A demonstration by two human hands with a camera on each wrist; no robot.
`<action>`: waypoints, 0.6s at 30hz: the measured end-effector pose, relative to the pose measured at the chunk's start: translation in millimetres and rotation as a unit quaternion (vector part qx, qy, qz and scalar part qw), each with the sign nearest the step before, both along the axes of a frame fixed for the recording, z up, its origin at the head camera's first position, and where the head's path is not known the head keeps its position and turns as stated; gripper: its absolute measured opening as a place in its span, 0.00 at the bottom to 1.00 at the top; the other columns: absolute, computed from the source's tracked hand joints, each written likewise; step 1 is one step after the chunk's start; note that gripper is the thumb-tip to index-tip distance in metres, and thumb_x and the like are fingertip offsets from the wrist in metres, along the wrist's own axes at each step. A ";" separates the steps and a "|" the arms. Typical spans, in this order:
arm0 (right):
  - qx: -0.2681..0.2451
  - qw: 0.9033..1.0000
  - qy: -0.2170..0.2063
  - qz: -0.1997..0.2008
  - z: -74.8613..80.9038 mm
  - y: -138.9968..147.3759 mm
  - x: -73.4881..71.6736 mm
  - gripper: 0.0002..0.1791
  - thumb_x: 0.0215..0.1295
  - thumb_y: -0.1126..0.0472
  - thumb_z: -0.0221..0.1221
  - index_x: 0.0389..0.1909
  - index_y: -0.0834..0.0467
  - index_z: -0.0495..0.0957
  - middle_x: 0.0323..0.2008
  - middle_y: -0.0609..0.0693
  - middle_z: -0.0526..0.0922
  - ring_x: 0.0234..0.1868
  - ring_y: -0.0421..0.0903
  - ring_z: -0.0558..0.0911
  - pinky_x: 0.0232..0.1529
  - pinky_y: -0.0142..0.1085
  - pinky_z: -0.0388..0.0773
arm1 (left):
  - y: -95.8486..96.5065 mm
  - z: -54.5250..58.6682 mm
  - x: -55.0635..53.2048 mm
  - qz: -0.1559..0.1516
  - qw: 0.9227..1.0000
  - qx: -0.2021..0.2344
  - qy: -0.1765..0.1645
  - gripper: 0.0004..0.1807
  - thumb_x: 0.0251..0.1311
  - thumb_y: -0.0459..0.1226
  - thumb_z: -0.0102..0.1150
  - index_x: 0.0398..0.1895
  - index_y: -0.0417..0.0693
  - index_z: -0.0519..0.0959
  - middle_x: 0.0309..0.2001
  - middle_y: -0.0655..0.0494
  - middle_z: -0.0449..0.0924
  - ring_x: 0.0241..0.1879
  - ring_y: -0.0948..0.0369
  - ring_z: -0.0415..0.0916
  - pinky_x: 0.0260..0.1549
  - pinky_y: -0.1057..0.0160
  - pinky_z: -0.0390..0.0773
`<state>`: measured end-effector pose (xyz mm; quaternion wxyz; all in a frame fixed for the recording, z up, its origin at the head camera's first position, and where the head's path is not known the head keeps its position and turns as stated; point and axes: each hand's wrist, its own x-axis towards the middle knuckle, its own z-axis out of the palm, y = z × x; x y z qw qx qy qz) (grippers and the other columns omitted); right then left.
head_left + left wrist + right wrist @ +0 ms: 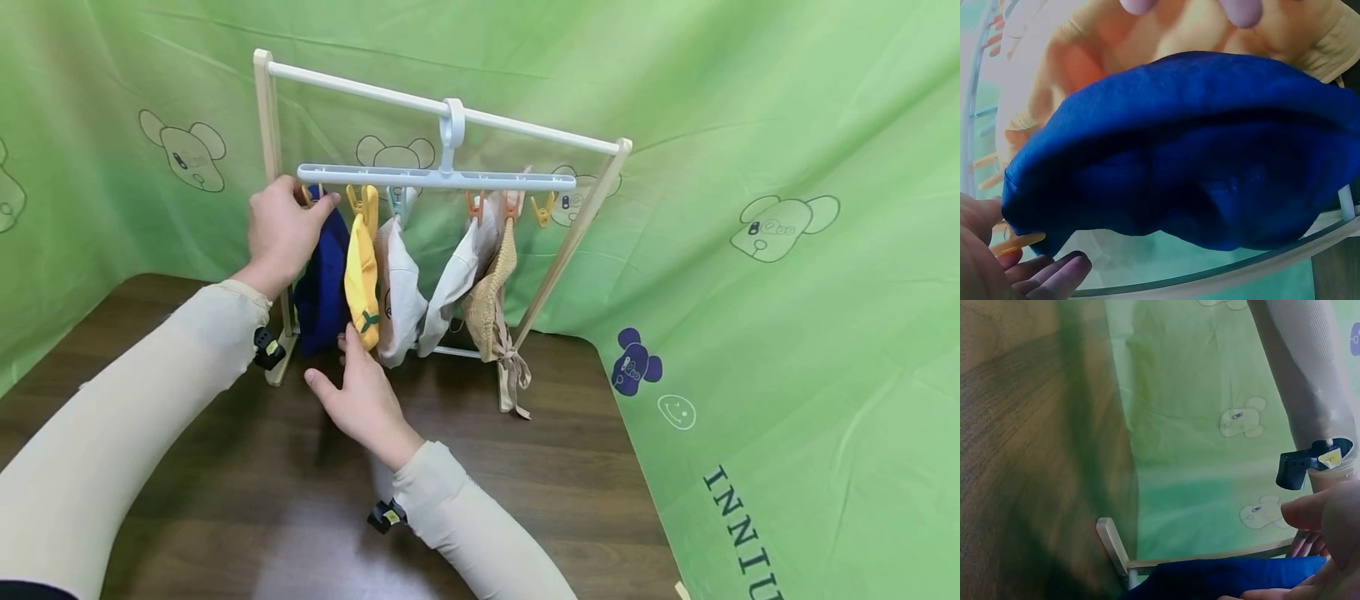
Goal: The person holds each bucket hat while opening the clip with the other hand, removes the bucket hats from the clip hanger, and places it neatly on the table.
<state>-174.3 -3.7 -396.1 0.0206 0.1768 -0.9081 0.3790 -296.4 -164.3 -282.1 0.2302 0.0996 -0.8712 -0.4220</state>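
My left hand [283, 227] is at the left end of the pale blue hanger [390, 177], thumb and fingers around a yellow-orange clip [1019, 243]. From that clip hangs a dark blue cloth hat [1147, 156], its brim facing the left wrist camera. Just beside it, a yellow hat [361, 271] with a small green sprout mark hangs from another yellow clip [364, 204]. My right hand [367, 402] is lower down, palm turned left, thumb spread from straight fingers. Its fingertips are right at the lower edge of the yellow hat and hold nothing.
Two whitish hats [405, 287] and a tan woven hat [491, 292] with ribbon ties hang further right. An unused yellow clip [543, 210] is at the hanger's right end. The wooden rack [573, 242] stands on a brown table [570, 467] before green curtains [825, 333].
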 end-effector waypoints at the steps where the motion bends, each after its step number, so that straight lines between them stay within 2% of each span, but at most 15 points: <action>1: 0.002 1.000 0.002 -0.008 0.0 0.0 -0.2 0.47 0.70 0.42 0.61 0.81 0.56 0.52 0.71 0.50 0.73 0.67 0.46 0.77 0.66 0.43 0.74 | 0.1 0.5 -0.6 0.002 1.000 -0.003 0.002 0.28 0.65 0.64 0.58 0.40 0.48 0.76 0.33 0.52 0.77 0.30 0.52 0.72 0.24 0.56 0.69; 7: -0.003 0.999 -0.002 -0.048 1.7 -3.3 -1.1 0.50 0.70 0.39 0.60 0.82 0.57 0.47 0.76 0.54 0.66 0.73 0.48 0.70 0.70 0.45 0.69 | 0.6 1.2 -3.6 0.009 1.000 -0.009 0.013 0.26 0.67 0.63 0.56 0.33 0.49 0.78 0.32 0.51 0.77 0.31 0.52 0.70 0.25 0.56 0.66; 14: -0.027 0.999 -0.006 -0.034 3.9 -7.0 -5.6 0.50 0.71 0.41 0.61 0.83 0.54 0.45 0.78 0.52 0.61 0.75 0.46 0.66 0.73 0.44 0.66 | -0.6 0.6 -3.1 0.011 1.000 -0.004 0.016 0.26 0.66 0.63 0.56 0.32 0.49 0.79 0.30 0.52 0.79 0.29 0.53 0.71 0.23 0.58 0.66; 18: -0.031 0.999 0.001 -0.020 6.9 -9.3 -10.0 0.49 0.72 0.42 0.60 0.83 0.54 0.45 0.80 0.51 0.58 0.77 0.45 0.62 0.75 0.44 0.62 | -0.7 0.6 -2.0 0.010 1.000 0.001 0.027 0.27 0.66 0.63 0.56 0.34 0.49 0.82 0.33 0.52 0.82 0.30 0.54 0.72 0.24 0.58 0.66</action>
